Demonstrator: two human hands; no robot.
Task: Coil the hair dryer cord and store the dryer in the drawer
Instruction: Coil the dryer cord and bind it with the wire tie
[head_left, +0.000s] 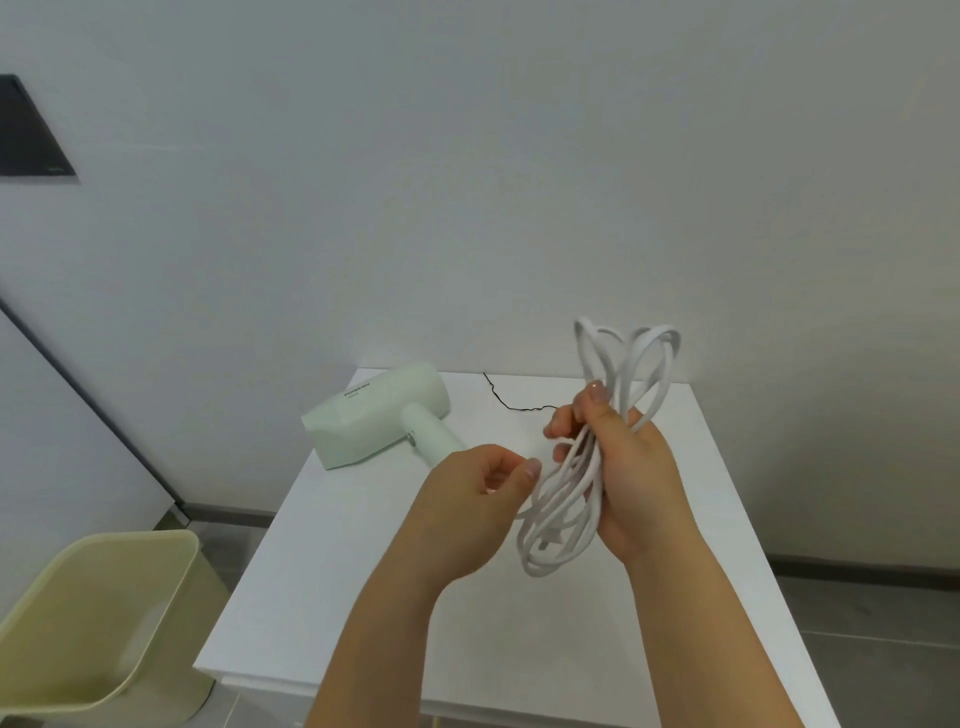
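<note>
Your right hand (631, 467) grips the coiled white cord (576, 493) round its middle, with the loops running near to far above the white table (691, 597). Your left hand (467, 514) pinches a strand of it just beside the bundle. The pale green hair dryer (374, 415) lies on the table to the far left. Its handle points back toward your left hand, the nearer one. No drawer shows.
</note>
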